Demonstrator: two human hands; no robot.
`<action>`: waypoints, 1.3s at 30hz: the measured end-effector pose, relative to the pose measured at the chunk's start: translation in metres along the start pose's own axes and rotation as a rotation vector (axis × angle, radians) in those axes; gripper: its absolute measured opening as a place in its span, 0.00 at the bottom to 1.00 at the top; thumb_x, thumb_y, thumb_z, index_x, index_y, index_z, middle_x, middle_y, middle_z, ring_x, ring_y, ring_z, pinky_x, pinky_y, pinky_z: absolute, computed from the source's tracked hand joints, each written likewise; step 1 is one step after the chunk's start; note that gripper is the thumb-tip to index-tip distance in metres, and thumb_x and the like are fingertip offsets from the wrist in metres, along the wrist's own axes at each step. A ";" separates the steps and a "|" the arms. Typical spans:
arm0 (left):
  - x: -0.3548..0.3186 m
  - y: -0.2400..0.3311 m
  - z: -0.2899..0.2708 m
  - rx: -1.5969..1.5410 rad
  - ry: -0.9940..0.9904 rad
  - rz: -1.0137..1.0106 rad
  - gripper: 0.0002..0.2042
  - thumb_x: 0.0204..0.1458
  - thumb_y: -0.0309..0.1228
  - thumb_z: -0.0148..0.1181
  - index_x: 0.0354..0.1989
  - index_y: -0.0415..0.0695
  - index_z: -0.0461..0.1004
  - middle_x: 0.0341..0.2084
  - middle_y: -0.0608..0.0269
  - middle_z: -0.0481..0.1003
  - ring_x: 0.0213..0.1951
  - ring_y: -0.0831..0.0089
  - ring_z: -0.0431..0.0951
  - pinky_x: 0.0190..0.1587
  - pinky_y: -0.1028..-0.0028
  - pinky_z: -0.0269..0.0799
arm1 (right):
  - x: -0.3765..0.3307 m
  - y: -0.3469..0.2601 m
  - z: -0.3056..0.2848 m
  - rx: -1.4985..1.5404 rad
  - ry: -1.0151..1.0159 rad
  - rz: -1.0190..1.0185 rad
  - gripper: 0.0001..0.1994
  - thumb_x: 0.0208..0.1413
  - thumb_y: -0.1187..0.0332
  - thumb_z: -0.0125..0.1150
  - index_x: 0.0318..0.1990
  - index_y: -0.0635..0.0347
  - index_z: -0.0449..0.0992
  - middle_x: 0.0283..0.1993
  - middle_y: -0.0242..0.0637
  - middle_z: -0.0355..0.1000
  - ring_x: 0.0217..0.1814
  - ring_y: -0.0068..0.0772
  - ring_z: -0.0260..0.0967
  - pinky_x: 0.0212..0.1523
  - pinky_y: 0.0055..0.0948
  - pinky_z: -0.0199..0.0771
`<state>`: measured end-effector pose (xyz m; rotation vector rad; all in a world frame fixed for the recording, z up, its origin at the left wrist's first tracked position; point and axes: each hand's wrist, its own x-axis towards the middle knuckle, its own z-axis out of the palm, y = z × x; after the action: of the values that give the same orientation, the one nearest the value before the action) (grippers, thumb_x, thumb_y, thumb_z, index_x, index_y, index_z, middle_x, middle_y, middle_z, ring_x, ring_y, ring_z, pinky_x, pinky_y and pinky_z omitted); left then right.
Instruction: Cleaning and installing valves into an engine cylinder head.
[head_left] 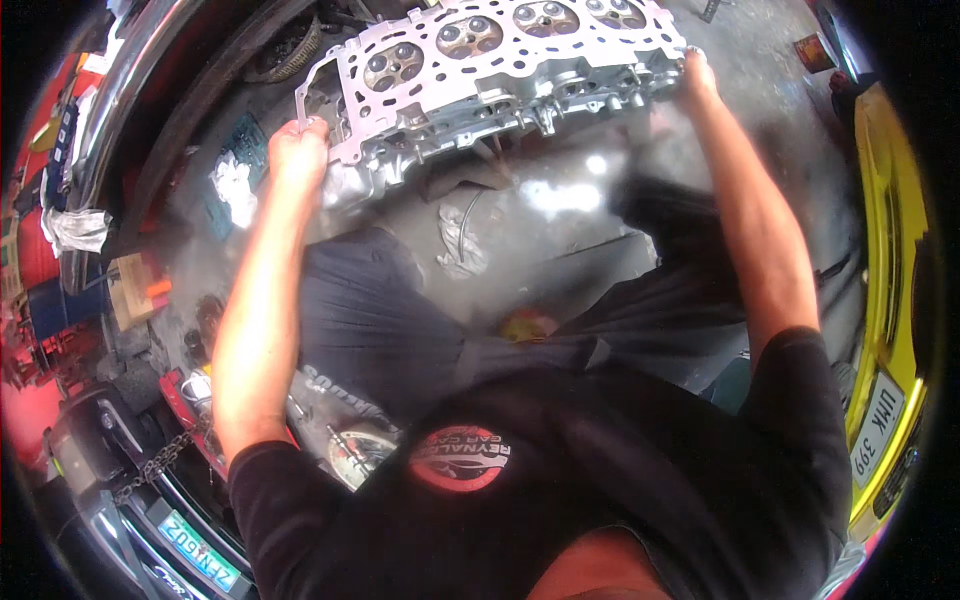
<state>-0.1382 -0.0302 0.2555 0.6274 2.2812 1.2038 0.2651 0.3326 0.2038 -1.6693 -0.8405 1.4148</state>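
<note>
An engine cylinder head (pixel 490 65) of bare grey metal spans the top of the view, held out in front of me with both arms stretched. Its flat face shows a row of several round combustion chambers with valves, and many holes around them. My left hand (pixel 299 150) is closed round its left end, by an open loop in the casting. Around the right end, my right hand (pixel 699 78) is closed too, fingers mostly hidden behind the metal. The far edge of the part runs out of view.
Below the part, a crumpled whitish rag (pixel 462 240) lies on the grey floor between my legs. Another white rag (pixel 234 188) is at the left. A yellow car (pixel 890 250) stands at the right, a dark vehicle (pixel 150 490) at lower left. A cardboard box (pixel 130 290) sits left.
</note>
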 end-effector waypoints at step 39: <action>-0.032 -0.020 0.003 0.233 0.096 0.056 0.16 0.59 0.38 0.57 0.38 0.32 0.74 0.30 0.46 0.77 0.35 0.58 0.78 0.42 0.59 0.71 | 0.033 0.010 -0.012 -0.579 -0.299 -0.230 0.16 0.63 0.63 0.49 0.49 0.64 0.77 0.43 0.43 0.74 0.36 0.34 0.71 0.33 0.34 0.71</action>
<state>-0.1150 -0.0574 0.2441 0.7359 2.5229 1.0202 0.2826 0.3546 0.1803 -1.7087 -1.6817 1.3520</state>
